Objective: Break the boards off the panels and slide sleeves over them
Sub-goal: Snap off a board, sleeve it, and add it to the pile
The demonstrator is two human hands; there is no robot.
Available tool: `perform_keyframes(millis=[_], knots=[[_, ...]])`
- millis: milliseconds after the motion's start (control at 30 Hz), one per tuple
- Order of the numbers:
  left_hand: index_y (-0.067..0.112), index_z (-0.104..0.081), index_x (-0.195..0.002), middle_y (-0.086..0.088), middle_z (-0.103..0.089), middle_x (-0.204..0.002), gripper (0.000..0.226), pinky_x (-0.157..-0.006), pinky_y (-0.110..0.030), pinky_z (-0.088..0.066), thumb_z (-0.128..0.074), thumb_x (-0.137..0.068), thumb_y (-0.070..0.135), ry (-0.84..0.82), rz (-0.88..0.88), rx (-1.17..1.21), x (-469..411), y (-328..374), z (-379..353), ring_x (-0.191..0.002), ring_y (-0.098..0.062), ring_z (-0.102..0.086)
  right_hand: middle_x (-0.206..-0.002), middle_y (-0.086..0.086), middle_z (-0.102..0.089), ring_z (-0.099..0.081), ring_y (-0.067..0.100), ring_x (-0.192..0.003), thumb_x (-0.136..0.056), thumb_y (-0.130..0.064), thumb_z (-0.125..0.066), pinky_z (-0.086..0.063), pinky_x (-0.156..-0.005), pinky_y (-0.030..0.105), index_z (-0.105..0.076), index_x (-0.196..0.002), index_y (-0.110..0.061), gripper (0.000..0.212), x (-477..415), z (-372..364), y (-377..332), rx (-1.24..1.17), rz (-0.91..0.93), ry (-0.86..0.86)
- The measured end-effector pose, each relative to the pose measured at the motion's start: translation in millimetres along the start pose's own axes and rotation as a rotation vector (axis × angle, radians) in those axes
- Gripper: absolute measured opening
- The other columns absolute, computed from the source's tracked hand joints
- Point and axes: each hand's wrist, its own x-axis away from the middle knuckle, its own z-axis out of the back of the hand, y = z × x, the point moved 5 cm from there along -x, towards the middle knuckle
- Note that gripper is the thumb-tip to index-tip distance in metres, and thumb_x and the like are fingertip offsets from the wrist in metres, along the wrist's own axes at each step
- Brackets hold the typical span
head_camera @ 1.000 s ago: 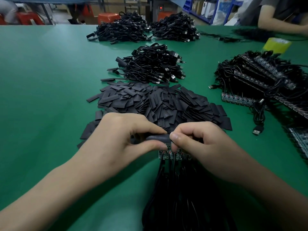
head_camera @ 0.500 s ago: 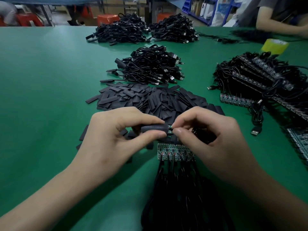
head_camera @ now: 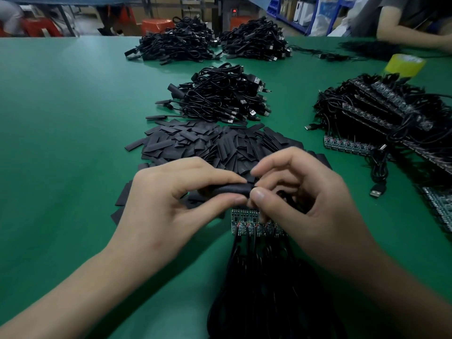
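- The left hand point(head_camera: 171, 204) is curled round a black sleeve point(head_camera: 232, 189), which is pinched between thumb and forefinger and held roughly level, above the table
- The right hand point(head_camera: 305, 199) is closed in a narrow pinch at the sleeve's right end, thumb below and forefinger above; whether a board lies between the fingertips cannot be told
- A panel of boards point(head_camera: 244, 222) is seen just below both hands, lying on the green table point(head_camera: 61, 118), partly covered by the right hand
- Black cables point(head_camera: 256, 277) are soldered to the panel and run toward the camera
- A pile of flat sleeves point(head_camera: 208, 143) is spread just beyond the hands
- A heap of USB cables point(head_camera: 220, 99) is placed behind that pile, and two more heaps point(head_camera: 176, 45) are set at the far edge
- A stack of panels with cables point(head_camera: 379, 111) is laid at the right, near a yellow tape roll point(head_camera: 404, 64)
- Another person's arm point(head_camera: 403, 33) is rested at the far right corner
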Motion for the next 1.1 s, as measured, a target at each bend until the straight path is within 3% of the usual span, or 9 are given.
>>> perform_keyframes(millis=[67,200,300,400,433,533,667,867,1100], knots=[[0.023,-0.079,-0.098,0.007,-0.072,-0.088,0.017,-0.073,-0.022,-0.051,-0.080,-0.082,0.028,0.046,0.006,-0.015,0.0,-1.7,2.9,-0.082,-0.011,-0.068,-0.085,0.002,-0.075,-0.072,0.023,-0.075,-0.094,-0.029,-0.064,-0.060,-0.072,0.037,-0.066,-0.104,-0.021,0.013,-1.5,-0.5,4.2,-0.080,-0.088,-0.038],[0.025,-0.078,-0.106,0.005,-0.069,-0.093,0.027,-0.078,-0.015,-0.045,-0.082,-0.080,0.027,0.110,0.051,-0.052,2.6,-5.0,2.5,-0.085,-0.008,-0.064,-0.077,0.006,-0.074,-0.071,0.021,-0.067,-0.099,-0.020,-0.059,-0.060,-0.069,0.035,-0.068,-0.090,-0.016,0.013,-1.6,-5.5,7.1,-0.108,-0.141,-0.081],[0.026,-0.074,-0.116,0.007,-0.065,-0.095,0.037,-0.079,-0.012,-0.044,-0.078,-0.080,0.032,0.175,0.088,-0.060,4.8,-4.6,2.4,-0.085,-0.007,-0.061,-0.074,0.000,-0.071,-0.066,0.017,-0.062,-0.101,-0.020,-0.060,-0.054,-0.059,0.031,-0.065,-0.086,-0.020,0.015,1.1,-7.2,2.7,0.049,-0.052,0.000],[0.023,-0.071,-0.122,0.007,-0.067,-0.100,0.041,-0.080,-0.012,-0.051,-0.077,-0.083,0.032,0.199,0.111,-0.008,7.9,-2.7,-0.5,-0.091,-0.011,-0.067,-0.069,-0.006,-0.065,-0.059,0.008,-0.059,-0.101,-0.019,-0.062,-0.038,-0.054,0.013,-0.064,-0.086,-0.017,0.015,3.1,-8.0,-3.4,0.233,0.066,0.074],[0.022,-0.070,-0.124,0.006,-0.068,-0.103,0.043,-0.080,-0.011,-0.052,-0.077,-0.083,0.031,0.198,0.118,0.021,8.9,-2.2,-1.7,-0.092,-0.012,-0.069,-0.069,-0.007,-0.063,-0.058,0.008,-0.059,-0.100,-0.019,-0.062,-0.036,-0.054,0.013,-0.064,-0.087,-0.017,0.014,3.6,-7.9,-4.8,0.281,0.093,0.094],[0.020,-0.068,-0.129,0.010,-0.071,-0.115,0.049,-0.090,-0.021,-0.055,-0.076,-0.083,0.034,0.189,0.127,0.057,10.3,-2.1,-3.9,-0.101,-0.011,-0.071,-0.073,-0.008,-0.062,-0.060,0.010,-0.066,-0.099,-0.019,-0.062,-0.042,-0.057,0.023,-0.065,-0.089,-0.016,0.011,5.4,-8.3,-8.5,0.385,0.159,0.136],[0.020,-0.066,-0.131,0.010,-0.069,-0.124,0.055,-0.099,-0.030,-0.054,-0.076,-0.080,0.038,0.158,0.120,0.046,9.1,-4.2,-4.2,-0.110,-0.006,-0.068,-0.083,-0.009,-0.065,-0.063,0.009,-0.077,-0.098,-0.018,-0.066,-0.047,-0.065,0.024,-0.066,-0.094,-0.016,0.005,6.1,-11.7,-8.9,0.429,0.181,0.094],[0.017,-0.066,-0.130,0.006,-0.069,-0.124,0.060,-0.100,-0.032,-0.054,-0.080,-0.076,0.039,0.116,0.078,0.014,8.2,-5.2,-3.8,-0.113,-0.006,-0.067,-0.092,-0.008,-0.063,-0.060,0.008,-0.084,-0.096,-0.025,-0.067,-0.047,-0.073,0.023,-0.067,-0.099,-0.015,0.011,5.8,-12.4,-8.9,0.548,0.229,0.039],[0.012,-0.068,-0.125,-0.002,-0.072,-0.116,0.052,-0.095,-0.036,-0.055,-0.083,-0.080,0.033,0.151,0.005,-0.073,9.6,-2.6,0.1,-0.108,-0.017,-0.069,-0.094,-0.010,-0.066,-0.062,0.005,-0.088,-0.093,-0.031,-0.072,-0.048,-0.076,0.016,-0.070,-0.101,-0.017,0.016,5.6,-13.1,-7.9,0.505,0.191,0.041]])
